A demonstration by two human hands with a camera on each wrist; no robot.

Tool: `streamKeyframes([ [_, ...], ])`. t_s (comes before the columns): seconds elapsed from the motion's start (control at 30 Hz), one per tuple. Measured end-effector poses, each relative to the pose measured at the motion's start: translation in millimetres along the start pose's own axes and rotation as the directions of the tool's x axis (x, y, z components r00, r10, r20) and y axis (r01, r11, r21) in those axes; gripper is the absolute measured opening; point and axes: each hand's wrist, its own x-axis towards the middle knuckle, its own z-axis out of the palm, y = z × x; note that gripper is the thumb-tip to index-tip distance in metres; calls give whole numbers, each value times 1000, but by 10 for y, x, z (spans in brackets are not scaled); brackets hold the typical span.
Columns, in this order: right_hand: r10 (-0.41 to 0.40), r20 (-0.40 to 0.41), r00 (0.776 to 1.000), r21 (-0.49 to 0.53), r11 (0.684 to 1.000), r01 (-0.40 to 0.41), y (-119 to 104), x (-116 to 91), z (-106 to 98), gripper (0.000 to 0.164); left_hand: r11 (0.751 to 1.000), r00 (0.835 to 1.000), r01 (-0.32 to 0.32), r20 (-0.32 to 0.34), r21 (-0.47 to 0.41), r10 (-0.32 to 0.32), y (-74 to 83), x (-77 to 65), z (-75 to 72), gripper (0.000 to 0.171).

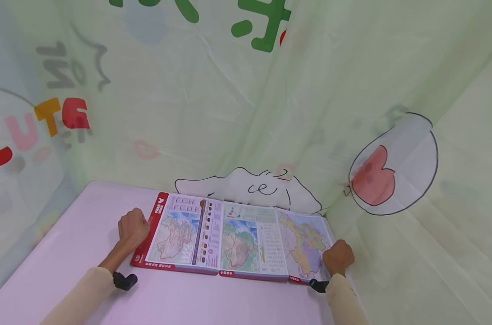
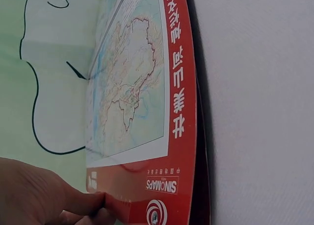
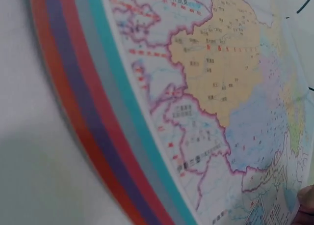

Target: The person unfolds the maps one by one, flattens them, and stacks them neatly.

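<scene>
A folding map lies spread over the table as three joined panels, its print upside down to me. My left hand is at its red left end. In the left wrist view, that hand's thumb and fingers pinch the map's red border, which carries white characters and a SINOMAPS label. At the far right end my right hand grips the map's edge; only a fingertip shows in the right wrist view, at the corner of the coloured map panel. Striped layers run along the near edge.
The pink-white table stretches in front of the map and to its left. Pale green curtains printed with letters and cartoon shapes hang close behind it and on both sides. Each wrist wears a black strap-on device.
</scene>
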Motion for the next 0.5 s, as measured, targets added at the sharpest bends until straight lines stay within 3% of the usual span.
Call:
streamKeyframes([
  [0.27, 0, -43, 999, 0, 1000, 0, 109, 19, 131, 19, 1000, 1000, 3, 12, -8, -3, -54, -7, 81, 23],
  [0.5, 73, -60, 996, -75, 994, -77, 14, -75, 194, 30, 995, 1000, -29, -6, 94, 29, -127, -36, 128, 26],
])
